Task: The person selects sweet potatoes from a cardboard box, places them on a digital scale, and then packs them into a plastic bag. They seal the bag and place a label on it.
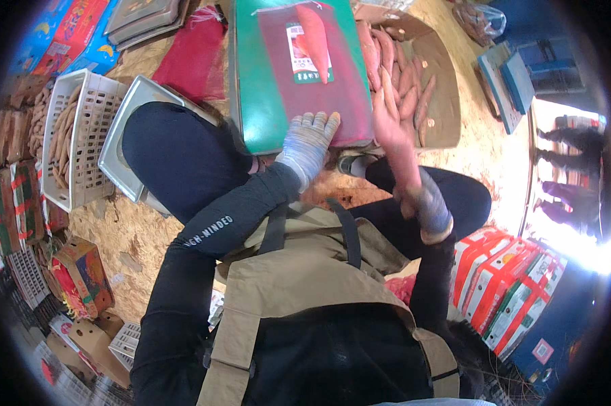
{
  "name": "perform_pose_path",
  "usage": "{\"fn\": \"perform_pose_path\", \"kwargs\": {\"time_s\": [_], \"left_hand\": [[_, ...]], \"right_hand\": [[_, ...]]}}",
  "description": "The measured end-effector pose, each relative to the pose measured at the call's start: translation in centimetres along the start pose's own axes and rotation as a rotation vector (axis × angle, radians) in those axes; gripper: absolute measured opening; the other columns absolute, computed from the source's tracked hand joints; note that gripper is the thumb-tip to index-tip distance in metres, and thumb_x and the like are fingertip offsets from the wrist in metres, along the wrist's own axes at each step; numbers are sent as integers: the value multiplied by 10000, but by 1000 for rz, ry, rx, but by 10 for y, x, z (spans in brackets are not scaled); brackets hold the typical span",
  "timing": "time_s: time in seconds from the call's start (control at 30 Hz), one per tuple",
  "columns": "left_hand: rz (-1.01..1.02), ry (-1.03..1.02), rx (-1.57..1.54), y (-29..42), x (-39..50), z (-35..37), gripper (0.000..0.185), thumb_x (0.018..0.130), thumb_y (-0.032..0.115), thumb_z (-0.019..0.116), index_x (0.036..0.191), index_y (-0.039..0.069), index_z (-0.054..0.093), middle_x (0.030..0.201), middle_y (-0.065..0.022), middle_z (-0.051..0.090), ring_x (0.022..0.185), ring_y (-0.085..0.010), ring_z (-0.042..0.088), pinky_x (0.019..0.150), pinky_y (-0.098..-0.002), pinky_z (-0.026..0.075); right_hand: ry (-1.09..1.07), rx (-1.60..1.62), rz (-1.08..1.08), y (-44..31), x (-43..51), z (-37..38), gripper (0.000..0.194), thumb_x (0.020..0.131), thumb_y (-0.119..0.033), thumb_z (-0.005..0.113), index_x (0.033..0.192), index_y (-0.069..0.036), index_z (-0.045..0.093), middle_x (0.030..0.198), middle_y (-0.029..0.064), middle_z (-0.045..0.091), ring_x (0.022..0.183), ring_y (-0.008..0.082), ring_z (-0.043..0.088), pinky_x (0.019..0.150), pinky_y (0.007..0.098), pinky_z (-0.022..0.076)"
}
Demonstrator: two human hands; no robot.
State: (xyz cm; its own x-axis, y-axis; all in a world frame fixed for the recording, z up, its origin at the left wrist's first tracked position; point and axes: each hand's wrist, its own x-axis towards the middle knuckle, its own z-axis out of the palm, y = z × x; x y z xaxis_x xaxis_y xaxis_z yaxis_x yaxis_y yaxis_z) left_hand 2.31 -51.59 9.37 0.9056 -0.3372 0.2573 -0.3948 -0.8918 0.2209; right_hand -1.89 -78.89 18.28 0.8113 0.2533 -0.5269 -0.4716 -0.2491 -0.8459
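Observation:
My left hand (pixel 308 142), in a pale knit glove, rests its fingers on the near edge of a red mesh bag (pixel 351 111); its thumb is hidden. The bag lies flat on a green-topped surface (pixel 257 111) and bears a printed label (pixel 296 48). One long sweet potato (pixel 313 38) lies over the label. My gloved right hand (pixel 427 203), blurred, grips a large pink sweet potato (pixel 397 142) by its near end. Its far end overlaps the edge of a cardboard box (pixel 445 101) with several loose sweet potatoes (pixel 407 81).
To the left are more red mesh bags (pixel 194 61), a metal tray (pixel 120 152) and a white plastic crate (pixel 77 152) of thin roots. A blue platform scale (pixel 506 81) stands right of the box. Red-and-white cartons (pixel 503 289) sit at lower right. People (pixel 572 147) stand at far right.

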Motion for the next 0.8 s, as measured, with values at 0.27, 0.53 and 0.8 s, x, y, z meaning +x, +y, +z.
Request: {"fn": "perform_pose_path", "kwargs": {"time_s": [0.27, 0.53, 0.8], "left_hand": [[-168, 184, -297, -23, 13, -12, 201, 841, 187, 649, 1022, 101, 660, 844, -139, 663, 794, -318, 670, 707, -421, 530], [-32, 233, -288, -27, 10, -25, 231, 825, 190, 671, 1034, 92, 660, 775, -118, 648, 703, -303, 664, 630, -403, 520], [-47, 229, -298, -22, 4, -32, 221, 851, 166, 655, 1062, 102, 644, 703, -103, 610, 639, -300, 641, 582, -408, 501]], "right_hand": [[-184, 37, 147, 32, 10, 41, 472, 844, -349, 659, 1181, -33, 565, 830, 39, 610, 581, 94, 499, 505, 232, 394], [21, 37, -129, 40, 131, 115, 384, 891, -171, 634, 1231, -13, 550, 928, 36, 609, 800, 125, 552, 706, 288, 472], [73, -385, -557, 87, 230, 90, 315, 827, -116, 639, 1132, -41, 611, 1004, 193, 641, 929, 354, 632, 727, 413, 522]]}}
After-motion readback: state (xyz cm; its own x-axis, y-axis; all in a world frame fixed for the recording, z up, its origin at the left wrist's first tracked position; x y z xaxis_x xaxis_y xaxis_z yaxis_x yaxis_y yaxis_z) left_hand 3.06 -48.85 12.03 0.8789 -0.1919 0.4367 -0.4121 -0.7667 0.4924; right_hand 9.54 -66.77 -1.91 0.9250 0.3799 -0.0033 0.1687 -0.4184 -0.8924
